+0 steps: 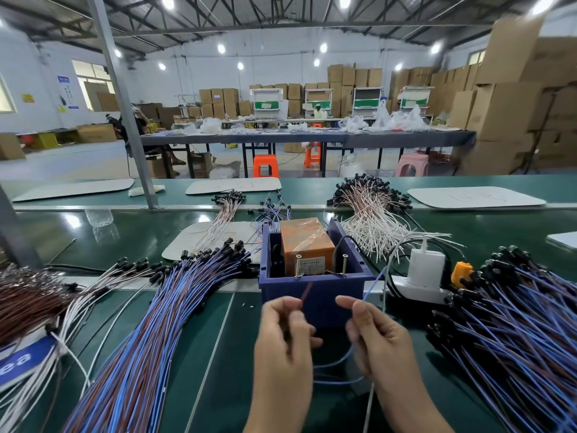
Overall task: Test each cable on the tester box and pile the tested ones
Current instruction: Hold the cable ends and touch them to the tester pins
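Observation:
The tester box (312,295) is a dark blue open bin holding an orange unit with two upright screws. In front of it my left hand (282,345) pinches the brown wire end (306,292) of one cable, pointed up toward the box. My right hand (374,335) pinches the same cable's blue wire (371,285), which rises toward the right screw. The cable loops low between my wrists. A big pile of blue-and-brown cables (150,323) lies to the left, another pile (512,317) to the right.
A white power strip with a charger (426,273) and an orange plug sits right of the box. White-and-pink cable bundles (371,220) lie behind it, brown cables (25,295) at far left. A metal post (125,114) stands at the belt's far edge.

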Action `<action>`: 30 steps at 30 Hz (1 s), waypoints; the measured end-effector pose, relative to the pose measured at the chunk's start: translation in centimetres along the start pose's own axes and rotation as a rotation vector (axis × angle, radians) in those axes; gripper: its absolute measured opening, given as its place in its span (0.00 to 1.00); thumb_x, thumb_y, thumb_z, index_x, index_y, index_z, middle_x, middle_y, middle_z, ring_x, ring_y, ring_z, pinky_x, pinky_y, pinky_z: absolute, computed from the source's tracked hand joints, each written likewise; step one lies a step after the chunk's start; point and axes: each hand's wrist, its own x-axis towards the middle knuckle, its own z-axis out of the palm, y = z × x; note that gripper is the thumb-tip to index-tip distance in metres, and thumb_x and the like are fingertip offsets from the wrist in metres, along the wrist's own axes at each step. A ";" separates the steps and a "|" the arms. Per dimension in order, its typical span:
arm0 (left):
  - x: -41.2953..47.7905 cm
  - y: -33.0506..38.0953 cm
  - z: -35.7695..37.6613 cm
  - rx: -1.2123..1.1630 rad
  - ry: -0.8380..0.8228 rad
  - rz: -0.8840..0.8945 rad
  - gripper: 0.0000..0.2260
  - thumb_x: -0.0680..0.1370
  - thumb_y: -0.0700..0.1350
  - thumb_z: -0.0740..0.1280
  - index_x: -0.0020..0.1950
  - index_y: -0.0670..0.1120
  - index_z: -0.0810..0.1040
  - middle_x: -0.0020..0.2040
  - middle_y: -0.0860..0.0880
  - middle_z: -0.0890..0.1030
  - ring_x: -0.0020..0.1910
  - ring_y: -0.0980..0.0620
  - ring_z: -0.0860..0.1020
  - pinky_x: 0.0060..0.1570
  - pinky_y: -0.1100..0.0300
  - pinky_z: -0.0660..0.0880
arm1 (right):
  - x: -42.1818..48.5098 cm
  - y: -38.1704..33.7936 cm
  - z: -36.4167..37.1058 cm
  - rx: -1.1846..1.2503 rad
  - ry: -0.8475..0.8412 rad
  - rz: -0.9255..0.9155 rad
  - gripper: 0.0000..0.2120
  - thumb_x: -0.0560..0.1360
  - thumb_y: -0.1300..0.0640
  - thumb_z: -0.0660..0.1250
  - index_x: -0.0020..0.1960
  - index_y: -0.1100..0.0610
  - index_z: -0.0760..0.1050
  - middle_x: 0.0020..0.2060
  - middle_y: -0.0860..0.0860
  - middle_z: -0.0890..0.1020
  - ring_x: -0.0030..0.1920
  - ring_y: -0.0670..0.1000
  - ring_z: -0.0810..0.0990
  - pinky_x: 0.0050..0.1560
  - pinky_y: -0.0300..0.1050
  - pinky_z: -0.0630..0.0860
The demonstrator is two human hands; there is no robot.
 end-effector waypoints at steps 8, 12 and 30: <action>1.8 -1.1 -2.7 0.058 0.188 0.023 0.06 0.83 0.48 0.58 0.50 0.59 0.71 0.30 0.55 0.70 0.28 0.57 0.66 0.27 0.61 0.66 | -0.3 -0.3 -0.6 -0.114 0.187 -0.021 0.17 0.81 0.44 0.59 0.54 0.47 0.85 0.26 0.45 0.61 0.24 0.42 0.58 0.22 0.33 0.58; 1.2 -1.6 -2.3 0.191 0.166 0.134 0.04 0.80 0.58 0.59 0.47 0.63 0.71 0.33 0.49 0.76 0.26 0.59 0.67 0.26 0.64 0.65 | -0.1 0.3 -0.7 -0.156 0.222 -0.015 0.11 0.83 0.51 0.59 0.59 0.45 0.80 0.26 0.44 0.64 0.25 0.42 0.62 0.25 0.33 0.63; 1.0 -2.8 -2.3 0.242 0.120 0.137 0.04 0.80 0.51 0.64 0.46 0.59 0.73 0.26 0.53 0.73 0.24 0.59 0.64 0.24 0.65 0.63 | -0.6 0.4 -0.1 -0.221 0.230 -0.133 0.09 0.82 0.52 0.63 0.48 0.39 0.78 0.24 0.42 0.65 0.25 0.43 0.62 0.25 0.34 0.62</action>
